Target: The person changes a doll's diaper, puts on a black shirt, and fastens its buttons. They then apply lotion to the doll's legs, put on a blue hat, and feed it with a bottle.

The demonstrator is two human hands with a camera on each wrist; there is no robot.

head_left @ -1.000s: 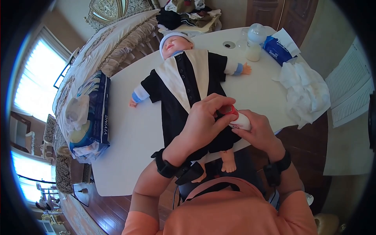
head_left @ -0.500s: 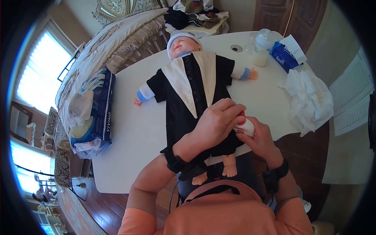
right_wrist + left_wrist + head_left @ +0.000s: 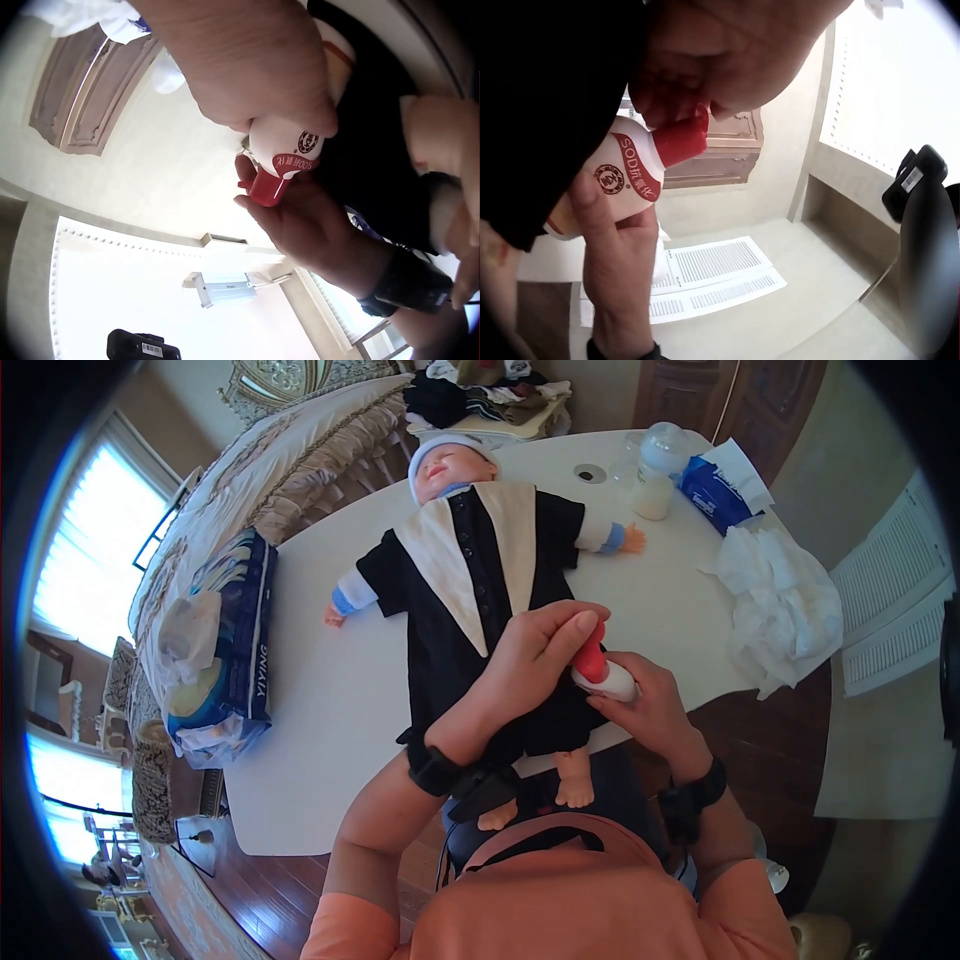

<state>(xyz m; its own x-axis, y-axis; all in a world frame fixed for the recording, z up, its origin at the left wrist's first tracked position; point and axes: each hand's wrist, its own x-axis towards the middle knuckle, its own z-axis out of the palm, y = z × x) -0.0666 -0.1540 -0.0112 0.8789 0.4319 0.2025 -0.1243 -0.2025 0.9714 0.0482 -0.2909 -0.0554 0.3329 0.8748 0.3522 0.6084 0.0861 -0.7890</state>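
My right hand (image 3: pixel 655 705) grips a white lotion bottle (image 3: pixel 612 683) with a red label band. The bottle lies tilted over the doll's lower body, its red cap (image 3: pixel 592 658) toward my left hand (image 3: pixel 525 665). In the left wrist view the small flip lid (image 3: pixel 702 116) stands away from the cap, right at my left fingertips. My left thumb and fingers curl about the cap and lid. Beneath both hands a baby doll (image 3: pixel 450 472) lies on its back, dressed in a black and cream romper (image 3: pixel 455 580) and a white hat. Its bare feet (image 3: pixel 573 780) hang past the table's near edge.
On the left of the white table (image 3: pixel 310 760) lies a blue pack of diapers (image 3: pixel 225 650). At the back right are a baby bottle (image 3: pixel 655 470) with pale liquid, a blue tissue pack (image 3: pixel 722 490) and crumpled white cloth or tissue (image 3: pixel 780 605) near the right edge.
My left hand has shifted on the cap, its thumb now raised, and more of the red cap shows. The right hand keeps its grip on the bottle. The doll has not moved.
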